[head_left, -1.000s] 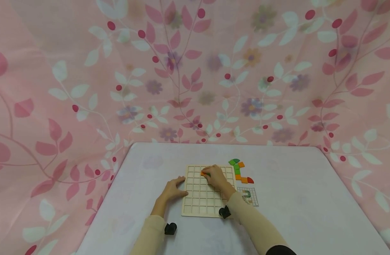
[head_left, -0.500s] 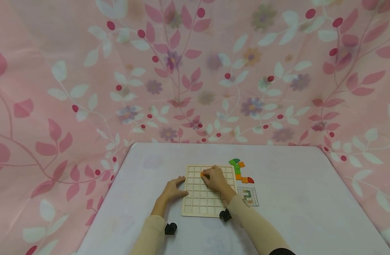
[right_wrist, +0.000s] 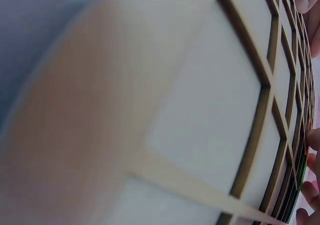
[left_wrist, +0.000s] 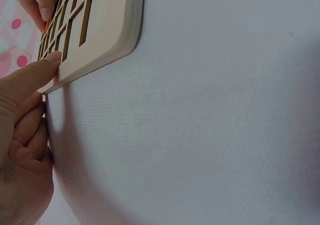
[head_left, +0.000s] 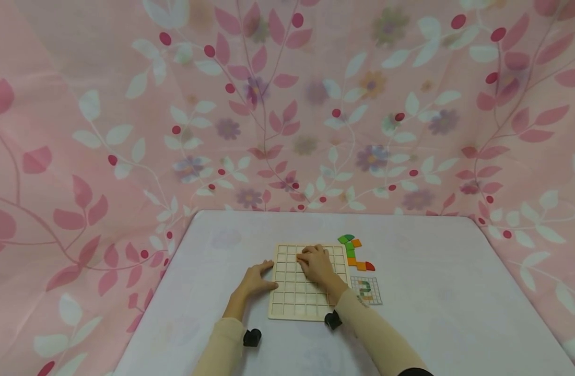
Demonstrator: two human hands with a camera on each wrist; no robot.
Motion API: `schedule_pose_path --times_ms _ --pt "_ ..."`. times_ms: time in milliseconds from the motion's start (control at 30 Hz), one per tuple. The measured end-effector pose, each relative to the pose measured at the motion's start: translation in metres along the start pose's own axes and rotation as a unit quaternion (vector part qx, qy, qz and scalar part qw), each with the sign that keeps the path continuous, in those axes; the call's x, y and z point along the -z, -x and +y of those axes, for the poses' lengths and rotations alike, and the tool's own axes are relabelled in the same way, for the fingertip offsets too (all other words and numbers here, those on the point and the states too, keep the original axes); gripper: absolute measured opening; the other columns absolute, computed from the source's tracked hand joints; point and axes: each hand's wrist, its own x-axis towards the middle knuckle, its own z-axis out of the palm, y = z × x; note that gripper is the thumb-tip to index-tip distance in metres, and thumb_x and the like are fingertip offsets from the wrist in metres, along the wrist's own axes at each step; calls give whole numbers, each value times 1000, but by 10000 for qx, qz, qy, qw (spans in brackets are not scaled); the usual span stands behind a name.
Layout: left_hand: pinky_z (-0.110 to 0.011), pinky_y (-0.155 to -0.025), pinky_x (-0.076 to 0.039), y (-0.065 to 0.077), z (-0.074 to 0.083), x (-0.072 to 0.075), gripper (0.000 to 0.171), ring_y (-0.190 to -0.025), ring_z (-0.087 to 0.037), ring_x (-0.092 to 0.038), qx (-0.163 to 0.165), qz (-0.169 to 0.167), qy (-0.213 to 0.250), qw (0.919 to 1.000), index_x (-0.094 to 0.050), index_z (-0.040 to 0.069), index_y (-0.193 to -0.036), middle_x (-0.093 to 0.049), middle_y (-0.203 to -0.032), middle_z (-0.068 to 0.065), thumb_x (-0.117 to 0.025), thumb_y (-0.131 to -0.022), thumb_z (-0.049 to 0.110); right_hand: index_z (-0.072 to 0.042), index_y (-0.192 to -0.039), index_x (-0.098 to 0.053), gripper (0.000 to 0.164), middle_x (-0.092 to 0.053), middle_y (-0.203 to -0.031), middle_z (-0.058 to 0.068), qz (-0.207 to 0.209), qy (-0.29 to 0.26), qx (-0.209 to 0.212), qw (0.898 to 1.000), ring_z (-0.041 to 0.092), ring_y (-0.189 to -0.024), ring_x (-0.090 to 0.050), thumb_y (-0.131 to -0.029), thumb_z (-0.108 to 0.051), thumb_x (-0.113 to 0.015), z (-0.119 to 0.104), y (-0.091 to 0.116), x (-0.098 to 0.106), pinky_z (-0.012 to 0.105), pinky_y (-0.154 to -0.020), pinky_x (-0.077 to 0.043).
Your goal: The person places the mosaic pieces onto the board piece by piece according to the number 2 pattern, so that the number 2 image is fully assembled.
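A pale wooden grid board (head_left: 296,317) lies on the table. At its left edge rests my left hand (head_left: 251,281); the left wrist view shows the thumb (left_wrist: 37,75) laid on the rim, the other fingers bent beside it. My right hand (head_left: 317,266) reaches over the board's upper middle, its thumb and fingertips together at a small orange tile (head_left: 298,257). In the right wrist view, a bit of green tile (right_wrist: 302,171) shows by those fingers at the grid. The right hand covers much of both pieces.
Right of the board lie several loose pieces: a green tile (head_left: 350,253), an orange tile (head_left: 361,266) and a red quarter-round (head_left: 370,266). Below them is a printed pattern card (head_left: 374,292), near the right forearm (head_left: 362,324). The white table (head_left: 447,292) meets a pink floral cloth (head_left: 287,104).
The right hand has shifted very slightly right and its fingers have closed nearer the orange tile. A dark green piece glimpsed under them is now covered. The left hand stays put.
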Motion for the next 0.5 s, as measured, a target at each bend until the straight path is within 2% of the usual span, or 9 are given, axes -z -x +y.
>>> schedule_pose_path --times_ms 67,133,200,300,400,500 --pt "-49 -110 -27 1 0 0 73 -133 -39 -36 -64 -4 28 10000 -51 -3 -132 -46 -138 -22 -80 -71 23 -13 -106 -73 21 -61 -120 9 120 -5 132 9998 32 -109 -47 -92 -22 -60 3 3 0 51 -81 -40" --pt "-49 -110 -27 1 1 0 72 -133 -39 -36 -24 3 2 10000 -51 -4 -131 -46 -138 -22 -80 -71 21 -11 -104 -73 20 -60 -123 11 422 -62 341 9985 34 -109 -47 -89 -19 -62 5 8 1 53 -79 -41" --pt "-52 -111 -24 0 0 -1 72 -134 -40 -33 134 -33 71 9999 -50 -5 -131 -44 -139 -23 -81 -69 16 -7 -104 -72 21 -60 -123 14 909 -157 593 9940 37 -107 -50 -85 -15 -67 9 14 2 54 -75 -43" --pt "-51 -111 -24 -2 0 -3 72 -134 -38 -33 300 -66 -66 9995 -49 -4 -133 -44 -140 -21 -80 -70 14 -2 -104 -71 26 -61 -116 19 1713 -342 731 9819 38 -100 -52 -79 -9 -73 16 25 7 53 -71 -45" --pt "-50 -111 -26 -2 1 -3 72 -134 -38 -34 307 -82 -161 9994 -49 -5 -133 -44 -140 -22 -80 -71 14 2 -104 -70 30 -63 -109 21 2213 -532 564 9721 38 -95 -54 -75 -4 -75 26 39 15 51 -70 -47" --pt "-50 -111 -26 -3 2 -2 72 -134 -38 -34 283 -66 -109 9995 -49 -5 -133 -43 -140 -22 -80 -70 13 3 -104 -69 28 -64 -105 21 2334 -680 118 9699 37 -93 -54 -77 -2 -73 37 53 26 49 -73 -46"
